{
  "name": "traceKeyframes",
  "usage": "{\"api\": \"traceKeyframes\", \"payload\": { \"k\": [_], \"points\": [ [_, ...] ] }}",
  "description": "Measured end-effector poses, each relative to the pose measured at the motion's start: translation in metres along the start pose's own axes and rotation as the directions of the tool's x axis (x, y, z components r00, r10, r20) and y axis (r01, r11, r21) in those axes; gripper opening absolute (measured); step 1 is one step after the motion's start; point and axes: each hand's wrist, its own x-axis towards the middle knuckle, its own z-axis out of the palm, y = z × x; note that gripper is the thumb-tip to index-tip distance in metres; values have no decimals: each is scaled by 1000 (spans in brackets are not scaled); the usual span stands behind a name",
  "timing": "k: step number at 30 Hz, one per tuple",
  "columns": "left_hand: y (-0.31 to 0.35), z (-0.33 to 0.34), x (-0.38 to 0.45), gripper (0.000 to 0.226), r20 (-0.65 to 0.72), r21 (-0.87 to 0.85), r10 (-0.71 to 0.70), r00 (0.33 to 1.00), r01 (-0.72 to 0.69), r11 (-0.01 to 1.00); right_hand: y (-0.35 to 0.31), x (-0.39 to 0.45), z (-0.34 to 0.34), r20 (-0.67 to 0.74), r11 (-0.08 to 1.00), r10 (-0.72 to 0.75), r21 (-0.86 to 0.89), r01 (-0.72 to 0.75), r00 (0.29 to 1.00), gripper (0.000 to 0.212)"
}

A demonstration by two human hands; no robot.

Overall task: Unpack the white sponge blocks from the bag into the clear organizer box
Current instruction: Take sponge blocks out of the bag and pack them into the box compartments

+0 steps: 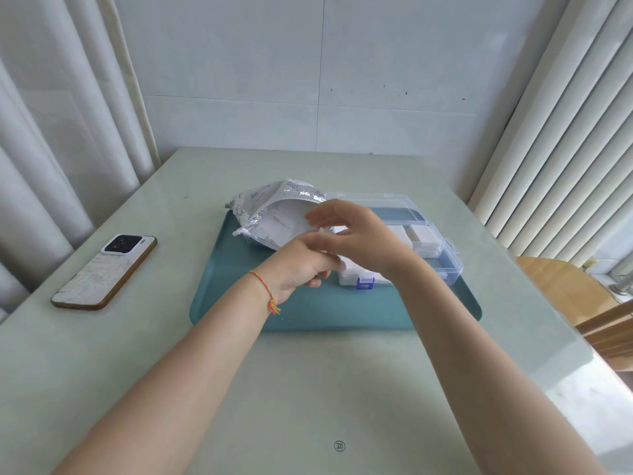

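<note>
Over the tray (pixel 239 303), both hands (pixel 356 234) loosely spread; bag (pixel 274 204) print unreadable.

2 hands (pixel 301 265) (pixel 356 234), 1 bag (pixel 270 214), 1 organizer box (pixel 421 231), 1 tray (pixel 325 310), 1 phone (pixel 104 272), 1 counter (pixel 308 389); sponge blocks approx. 3 visible in box, rest unclear.

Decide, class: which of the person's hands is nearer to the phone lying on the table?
Left. The left hand is over the teal tray, on the side where the phone lies. The right hand is farther off, in front of the clear organizer box.
</note>
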Motion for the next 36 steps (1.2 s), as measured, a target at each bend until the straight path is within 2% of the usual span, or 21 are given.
{"api": "traceKeyframes", "payload": {
  "k": [1, 2, 4, 8, 12, 14, 15, 17, 18, 20, 22, 27, 32, 36],
  "points": [
    [2, 0, 0, 25, -16, 2, 3, 1000, -3, 1000, 0, 3, 0, -24, 1000, 8, 2, -8, 1000, 16],
    [3, 0, 0, 36, -31, 2, 3, 1000, -3, 1000, 1, 4, 0, -44, 1000, 20, 24, -19, 999, 12],
    [6, 0, 0, 47, -48, -8, 11, 999, -12, 1000, -1, 6, -1, -53, 998, 28, 50, -25, 998, 14],
    [8, -1, 2, 35, -33, -30, 53, 998, -54, 998, -2, 9, 0, -36, 999, 25, -45, -26, 999, 16],
    [12, -1, 4, 23, -75, -133, 25, 997, -35, 991, -6, 11, -7, -91, 996, 62, 75, -55, 994, 40],
    [13, -3, 6, 16, -80, -219, 0, 997, -17, 976, -5, 8, -14, -43, 999, 25, 47, -23, 999, 31],
    [13, -4, 8, 13, -74, -267, -17, 997, -3, 964, -3, 6, -18, -2, 1000, 6, -9, -6, 1000, 35],
    [16, -4, 13, 13, -60, -383, -48, 997, 21, 924, 0, 1, -19, 67, 987, -26, -157, 37, 997, 66],
    [17, -3, 15, 17, -47, -424, -63, 997, 38, 905, 2, 0, -17, 81, 975, -42, -216, 58, 996, 78],
    [20, 1, 19, 29, -2, -433, -77, 997, 69, 899, 4, -2, -10, 76, 937, -113, -324, 131, 991, 89],
    [25, 8, 21, 38, 61, -408, -93, 994, 110, 907, 6, -3, -9, 51, 881, -197, -428, 200, 979, 88],
    [31, 18, 32, 14, 108, -422, -127, 986, 161, 892, 5, -7, -21, 26, 860, -264, -446, 248, 964, 82],
    [37, 33, 41, 18, 136, -431, -123, 983, 171, 886, 13, -8, -43, 74, 876, -215, -426, 226, 974, 94],
    [39, 42, 47, 21, 160, -423, -127, 979, 184, 887, 18, -10, -55, 100, 905, -184, -372, 208, 978, 93]
  ]
}}
